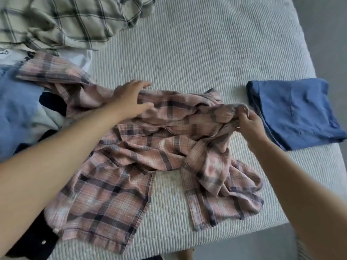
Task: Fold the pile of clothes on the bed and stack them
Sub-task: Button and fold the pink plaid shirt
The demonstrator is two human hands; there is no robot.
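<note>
A pink plaid shirt [131,166] lies crumpled and spread across the middle of the bed [197,44]. My left hand [131,99] reaches over its upper edge with fingers and thumb spread, touching the cloth. My right hand [247,121] pinches a bunched part of the same shirt at its right side and lifts it slightly. To the right of that hand, a folded blue garment [296,111] lies flat on the bed. The unfolded pile sits at the left: a cream plaid shirt [62,21], a light blue garment [18,106], white and dark pieces.
The bed's near edge runs along the bottom, with grey floor [262,248] beyond it and along the right side. A dark garment with a snap button [37,243] hangs at the lower left edge. Bare ribbed bedspread shows at the upper right.
</note>
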